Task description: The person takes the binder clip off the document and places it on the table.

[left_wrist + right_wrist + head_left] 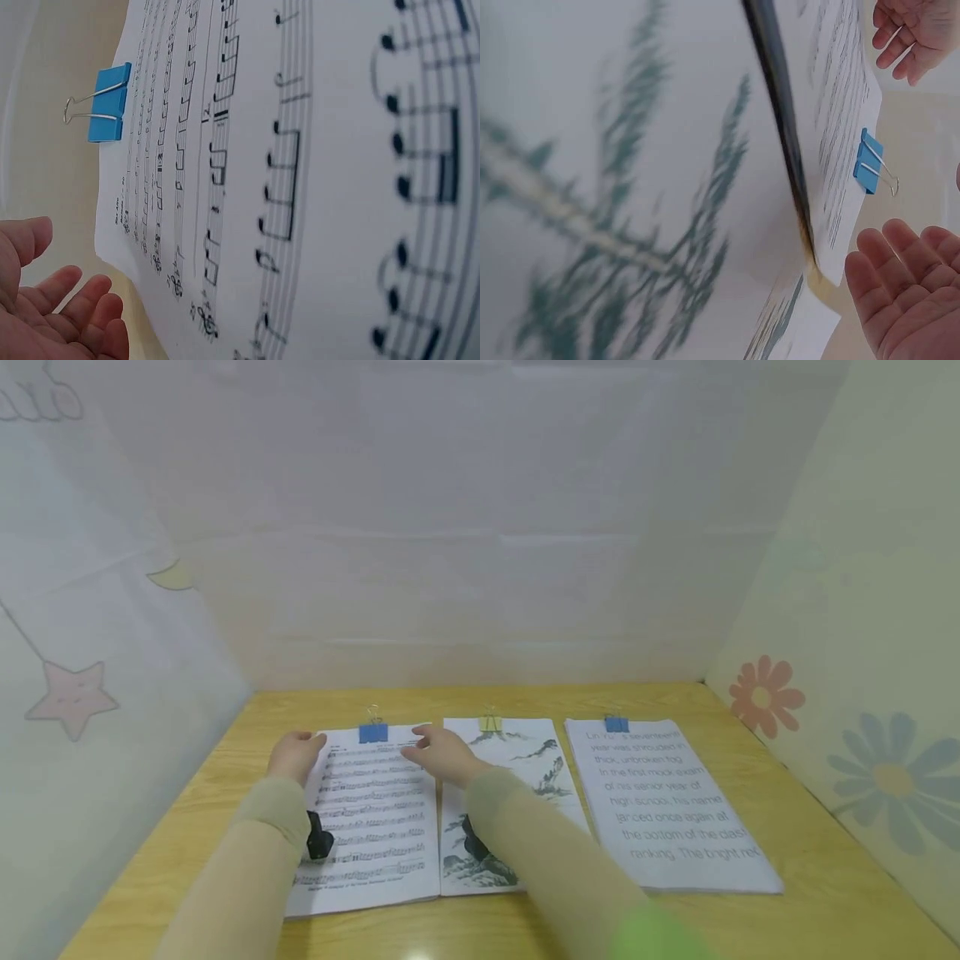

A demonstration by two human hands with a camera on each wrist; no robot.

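Note:
A stack of sheet music [382,814] lies on the table at the left, a blue binder clip [373,732] gripping its top edge. My left hand [294,756] is beside the stack's upper left corner, fingers relaxed and holding nothing. In the left wrist view, its loosely bent fingers [94,307] are just off the paper's corner. Over the upper right part of the music, my right hand [446,756] reaches in from the right. The right wrist view shows that hand [915,292] palm visible, fingers extended and empty, with the blue clip between both hands.
Directly right of the music lies an ink landscape print [540,768] with a yellow binder clip [491,724], partly covered by my right forearm. Farther right is a stack of printed text [667,810] under another blue clip [617,724]. Pale walls border the wooden table [825,868].

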